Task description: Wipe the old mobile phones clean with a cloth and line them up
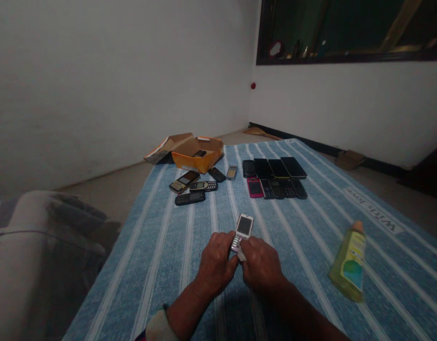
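Note:
A silver-white keypad mobile phone [245, 225] is held up over the striped bed cover, its screen facing me. My left hand [216, 263] is closed on the phone's left edge. On the other side, my right hand [261, 263] pinches a small whitish cloth or tissue [241, 255] against the lower keypad. How much of the cloth lies inside the fingers is hidden. Beyond my hands lie two rows of phones, among them a pink phone [254, 187] and a large black phone [293, 166]. Further left rest several loose keypad phones, including a black one [190, 198].
An open orange cardboard box [199, 163] with a dark phone inside stands at the far left of the blue striped cover [161, 279]. A yellow-green bottle [349, 265] lies at the right. Beside the bed's left edge is a grey-white draped bundle [33, 255]. Walls rise behind.

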`<state>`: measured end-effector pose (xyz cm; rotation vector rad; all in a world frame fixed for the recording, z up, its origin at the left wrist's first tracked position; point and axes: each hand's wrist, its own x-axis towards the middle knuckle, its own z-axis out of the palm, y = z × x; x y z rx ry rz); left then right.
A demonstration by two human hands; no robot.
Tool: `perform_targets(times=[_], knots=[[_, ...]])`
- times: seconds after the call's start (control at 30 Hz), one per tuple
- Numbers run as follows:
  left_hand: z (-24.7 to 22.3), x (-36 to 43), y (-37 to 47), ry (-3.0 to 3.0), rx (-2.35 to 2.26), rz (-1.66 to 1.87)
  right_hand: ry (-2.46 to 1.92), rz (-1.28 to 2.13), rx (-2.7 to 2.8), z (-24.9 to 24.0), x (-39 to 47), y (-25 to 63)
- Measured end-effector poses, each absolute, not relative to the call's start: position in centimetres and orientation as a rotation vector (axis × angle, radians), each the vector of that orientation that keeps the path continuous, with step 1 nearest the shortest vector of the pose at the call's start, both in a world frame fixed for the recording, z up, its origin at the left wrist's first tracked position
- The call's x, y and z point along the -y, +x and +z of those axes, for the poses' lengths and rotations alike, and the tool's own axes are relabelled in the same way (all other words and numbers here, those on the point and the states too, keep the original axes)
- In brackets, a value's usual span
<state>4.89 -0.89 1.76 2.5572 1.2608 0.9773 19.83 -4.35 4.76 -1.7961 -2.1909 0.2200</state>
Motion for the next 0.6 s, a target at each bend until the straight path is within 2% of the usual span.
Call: perform_targets(times=[0.6], knots=[[2.0,1.3,5.2,2.592,-1.275,0.976,-1.829,0.309,2.262,5.8,4.9,19.5]])
